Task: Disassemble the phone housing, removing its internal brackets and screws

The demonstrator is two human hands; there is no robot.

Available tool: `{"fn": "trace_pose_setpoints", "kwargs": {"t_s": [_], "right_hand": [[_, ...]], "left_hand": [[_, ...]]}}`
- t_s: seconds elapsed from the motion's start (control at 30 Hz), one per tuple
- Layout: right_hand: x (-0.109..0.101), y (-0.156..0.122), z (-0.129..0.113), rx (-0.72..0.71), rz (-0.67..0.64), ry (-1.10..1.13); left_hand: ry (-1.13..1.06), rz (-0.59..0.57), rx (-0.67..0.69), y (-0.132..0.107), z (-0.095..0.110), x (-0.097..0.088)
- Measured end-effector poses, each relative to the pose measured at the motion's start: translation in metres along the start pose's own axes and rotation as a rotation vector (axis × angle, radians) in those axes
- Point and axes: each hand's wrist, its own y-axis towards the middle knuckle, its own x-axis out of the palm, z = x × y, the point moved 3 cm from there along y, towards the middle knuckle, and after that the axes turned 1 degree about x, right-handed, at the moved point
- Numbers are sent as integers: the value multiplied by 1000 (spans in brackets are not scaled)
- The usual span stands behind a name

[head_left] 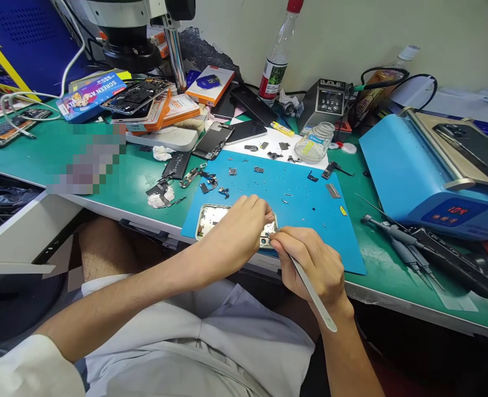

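A phone housing with a pale rim and an opened-up interior lies near the front edge of the blue mat. My left hand reaches across it, fingers curled down at its right end. What those fingertips press or pinch is hidden. My right hand is closed around metal tweezers, their flat tail pointing down toward me. The working tips meet the housing's right end, beside a camera opening, mostly covered by my fingers. Small phone parts and screws are scattered on the mat behind both hands.
The blue mat lies on a green bench. A blue heated machine and a black-handled tool stand right. A glass jar, a bottle, phone boxes and a microscope are behind. An open drawer juts out left.
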Motion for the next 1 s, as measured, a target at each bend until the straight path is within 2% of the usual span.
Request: {"fn": "trace_pose_setpoints", "kwargs": {"t_s": [0.2, 0.3, 0.43, 0.5, 0.57, 0.63, 0.77, 0.87, 1.0], "right_hand": [[2, -2, 3, 87, -7, 60], [0, -5, 7, 183, 8, 139], [-4, 1, 24, 414, 48, 271], [0, 10, 35, 563, 35, 386], [9, 21, 44, 730, -12, 580], [20, 31, 47, 799, -98, 677], [36, 41, 41, 753, -198, 643], [41, 42, 38, 702, -223, 609], [41, 41, 38, 706, -239, 598]], "left_hand": [[-20, 5, -20, 0, -2, 5], [-43, 8, -46, 2, -2, -3], [-66, 51, -101, 5, -13, -31], [14, 100, -128, 6, -21, -43], [101, 94, -119, 7, -28, -43], [120, 46, -94, 7, -32, -35], [75, 17, -105, 3, -33, -18], [33, 40, -139, 1, -34, -16], [1, 43, -146, 2, -35, -17]]}}
